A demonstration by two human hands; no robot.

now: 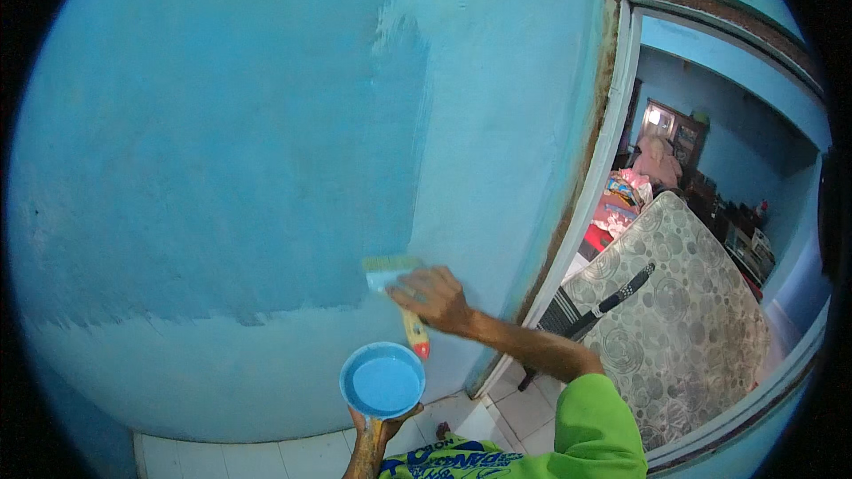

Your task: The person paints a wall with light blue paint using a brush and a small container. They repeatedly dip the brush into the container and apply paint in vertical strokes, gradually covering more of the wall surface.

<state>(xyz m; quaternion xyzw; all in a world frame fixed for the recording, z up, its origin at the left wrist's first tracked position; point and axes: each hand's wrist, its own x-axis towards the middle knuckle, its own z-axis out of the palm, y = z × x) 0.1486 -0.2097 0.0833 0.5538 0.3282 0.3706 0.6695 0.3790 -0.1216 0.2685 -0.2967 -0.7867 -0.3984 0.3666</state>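
My right hand (434,299) grips a wide flat paintbrush (391,273) by its lower ferrule and yellow, red-tipped handle. The brush's bristles point up, over the border between the darker wet-looking blue paint and the paler blue wall (479,166). Below the brush, my left hand (373,429) holds up a round blue bowl (382,382) of light blue paint from underneath. Dried paint marks the left wrist. A darker blue painted area (233,146) covers much of the wall, with ragged lower and right edges.
A door frame (616,113) stands at the right. Through the doorway, a patterned mattress (665,319) leans at an angle beside a dark chair (586,319). Behind it are a person, piled cloths and a cabinet. White floor tiles (319,456) run along the wall's foot.
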